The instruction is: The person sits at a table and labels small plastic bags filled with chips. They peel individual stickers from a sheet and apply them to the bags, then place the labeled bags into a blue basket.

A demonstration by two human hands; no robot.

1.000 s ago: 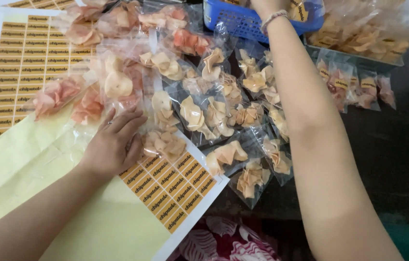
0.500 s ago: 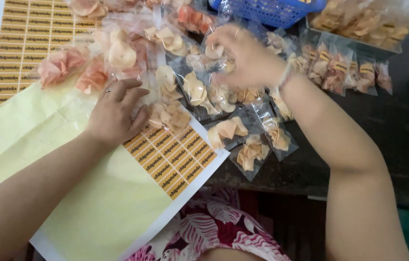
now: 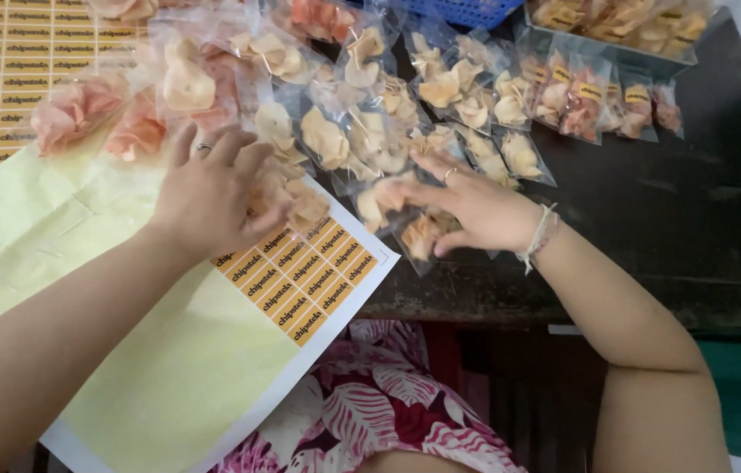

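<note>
My left hand [image 3: 213,193] lies palm down over a small clear packet of pale chips [image 3: 296,197] that sits at the corner of the sticker sheet [image 3: 300,280]; my fingers are curled loosely on it, pressing rather than clenching, and I cannot tell whether they really pinch it. There is 1 ring on that hand. My right hand [image 3: 475,210] rests just beside it on the dark worktop [image 3: 694,228], fingers spread flat across another clear packet of chips [image 3: 423,232], with the thumb tucked under the packet's near edge, so it is lightly gripped. A string bracelet [image 3: 538,238] circles that wrist. Between and beyond my hands lie many more sealed packets [image 3: 440,96] in overlapping rows, the pink ones [image 3: 81,114] heaped to the left on the sheet. The sheet's peeled yellow backing [image 3: 169,368] spreads under my left forearm. A blue basket [image 3: 467,10] and a clear tray of labelled packets [image 3: 624,26] stand at the far edge.
</note>
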